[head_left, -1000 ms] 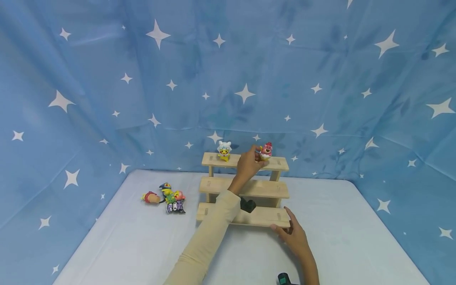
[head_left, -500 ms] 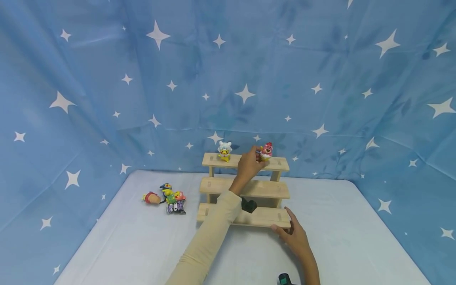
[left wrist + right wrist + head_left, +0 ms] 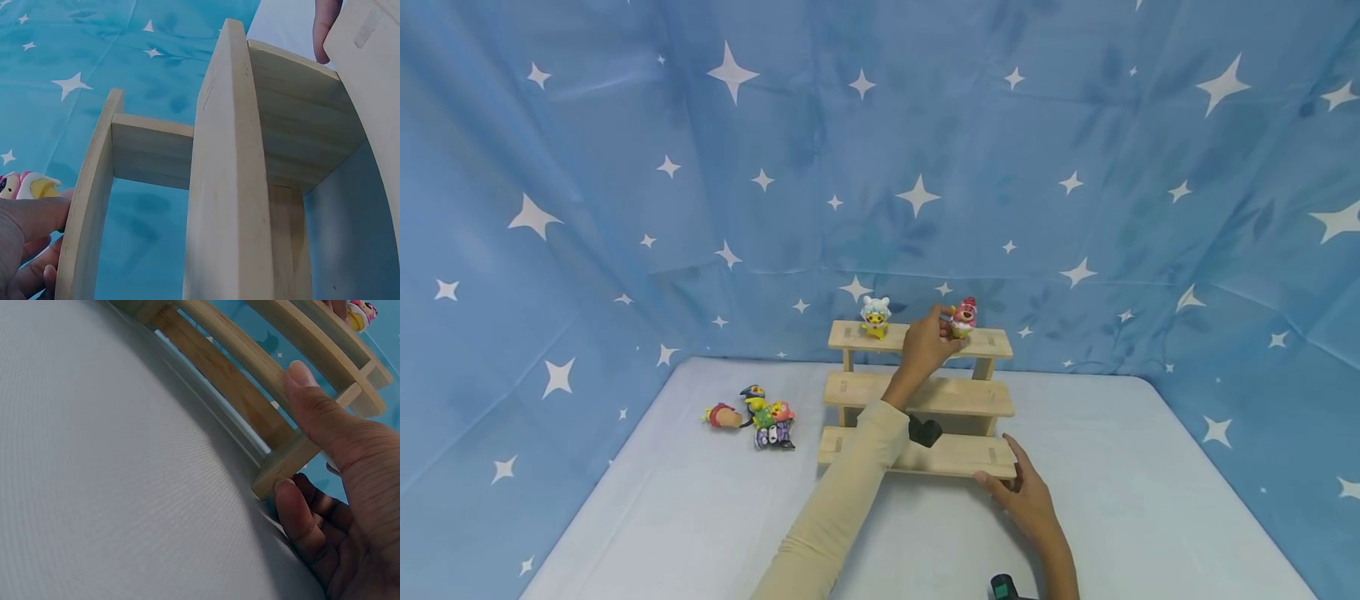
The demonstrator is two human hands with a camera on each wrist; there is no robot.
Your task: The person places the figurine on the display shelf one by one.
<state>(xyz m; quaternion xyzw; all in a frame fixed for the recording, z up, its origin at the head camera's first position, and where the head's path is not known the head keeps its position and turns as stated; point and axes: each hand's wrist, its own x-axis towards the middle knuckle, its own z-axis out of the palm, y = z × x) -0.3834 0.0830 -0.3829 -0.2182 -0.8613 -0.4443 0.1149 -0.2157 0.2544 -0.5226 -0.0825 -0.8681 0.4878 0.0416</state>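
A three-tier wooden display shelf stands on the table. On its top tier, towards the right end, is a pink bear figurine with a red top and a yellow base. My left hand reaches over the lower tiers and pinches this figurine from its left side; in the left wrist view the figurine is partly hidden by the thumb. My right hand grips the right end of the bottom tier, and in the right wrist view its thumb lies against the wood.
A yellow figurine with a white hood stands on the left of the top tier. Several small figurines lie in a cluster on the white table at left. A blue starry curtain hangs behind.
The whole head view shifts slightly, so everything sits a little farther right. Both hands and the pink bear figurine keep their places on the shelf.
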